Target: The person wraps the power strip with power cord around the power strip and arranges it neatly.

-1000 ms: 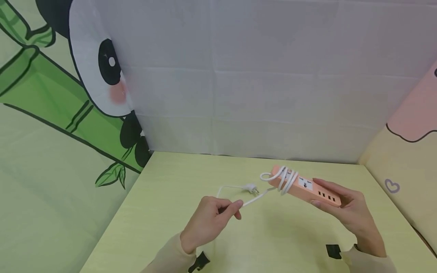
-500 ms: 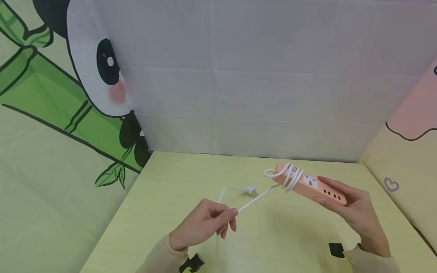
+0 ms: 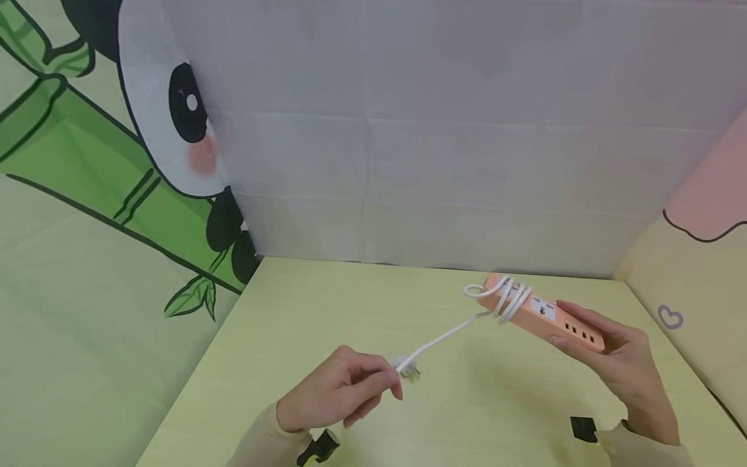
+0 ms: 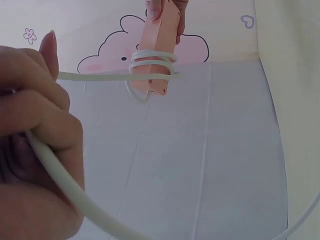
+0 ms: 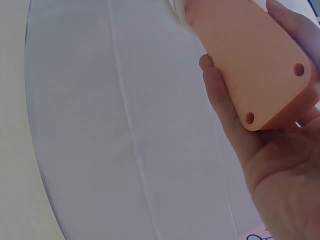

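Note:
My right hand [image 3: 624, 357] grips the USB-port end of a peach power strip [image 3: 545, 321], which tilts up to the left above the table. Several turns of white cord [image 3: 446, 335] wrap its far end, and a small loop sticks out there. From the strip the cord runs taut down to my left hand [image 3: 344, 389], where thumb and fingers pinch it. Just beyond those fingers shows the white plug [image 3: 408, 368] with its metal prongs, partly hidden. In the right wrist view, the strip's underside [image 5: 255, 60] faces the camera, with two screw holes at the end.
A pale yellow-green table [image 3: 315, 305] lies under both hands. Behind it hangs a creased grey-white backdrop [image 3: 443, 162]. Cartoon-printed cloth [image 3: 87, 311] walls the left side, and a pink and cream one [image 3: 700, 285] the right.
My right hand has shifted right with the power strip. My left hand has moved left and slightly down, stretching out a longer length of cord; the plug has come down and left towards it.

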Tool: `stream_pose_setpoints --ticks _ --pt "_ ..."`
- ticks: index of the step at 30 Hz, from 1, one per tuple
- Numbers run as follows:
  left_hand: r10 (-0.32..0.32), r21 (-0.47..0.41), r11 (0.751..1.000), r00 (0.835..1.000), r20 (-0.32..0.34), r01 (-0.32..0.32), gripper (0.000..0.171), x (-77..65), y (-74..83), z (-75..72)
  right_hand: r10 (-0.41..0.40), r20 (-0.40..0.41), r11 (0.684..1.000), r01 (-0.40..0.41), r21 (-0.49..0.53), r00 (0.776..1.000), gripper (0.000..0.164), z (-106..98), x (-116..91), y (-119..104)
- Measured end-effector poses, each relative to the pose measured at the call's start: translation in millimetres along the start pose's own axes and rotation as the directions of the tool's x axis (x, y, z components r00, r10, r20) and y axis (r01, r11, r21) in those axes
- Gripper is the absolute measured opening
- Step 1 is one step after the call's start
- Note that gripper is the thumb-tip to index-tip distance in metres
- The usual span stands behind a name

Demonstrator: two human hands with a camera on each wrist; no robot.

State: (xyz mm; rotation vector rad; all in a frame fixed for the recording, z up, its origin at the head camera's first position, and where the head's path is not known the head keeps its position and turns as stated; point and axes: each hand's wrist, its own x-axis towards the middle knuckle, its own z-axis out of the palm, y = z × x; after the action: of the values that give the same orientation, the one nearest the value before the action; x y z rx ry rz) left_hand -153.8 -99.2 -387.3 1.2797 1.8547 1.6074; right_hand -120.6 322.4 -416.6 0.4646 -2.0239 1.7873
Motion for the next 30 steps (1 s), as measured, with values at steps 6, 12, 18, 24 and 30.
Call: stream_pose_setpoints --ticks 6,12,18,24,30 --pt "0.014 0.076 0.997 0.998 -0.062 -0.009 0.023 0.5 1.2 1.5 0.014 -0.004 1.000 -0.014 0.017 1.000 0.054 -0.6 -1.5 1.4" --pt "-0.016 0.108 0.994 0.994 -0.110 0.028 0.024 -0.3 2.6 3.5 0.013 -0.020 1.000 -0.013 -0.010 1.000 0.054 -0.8 -3.2 3.4" --pt "-0.052 0.066 0.996 0.995 -0.082 0.058 0.019 -3.0 3.3 5.4 0.000 -0.019 0.999 0.000 -0.034 1.000 0.054 -0.6 -1.9 5.2" --pt "0.020 0.187 0.982 0.998 -0.057 -0.009 0.013 -4.1 4.9 6.6 -0.011 -0.006 1.000 0.011 -0.027 1.000 0.054 -0.4 -0.2 6.2" --pt "0.021 0.223 0.975 0.994 -0.107 0.003 0.012 -3.0 9.1 5.9 -0.006 -0.016 0.999 0.006 -0.041 1.000 0.053 0.2 0.0 5.8"
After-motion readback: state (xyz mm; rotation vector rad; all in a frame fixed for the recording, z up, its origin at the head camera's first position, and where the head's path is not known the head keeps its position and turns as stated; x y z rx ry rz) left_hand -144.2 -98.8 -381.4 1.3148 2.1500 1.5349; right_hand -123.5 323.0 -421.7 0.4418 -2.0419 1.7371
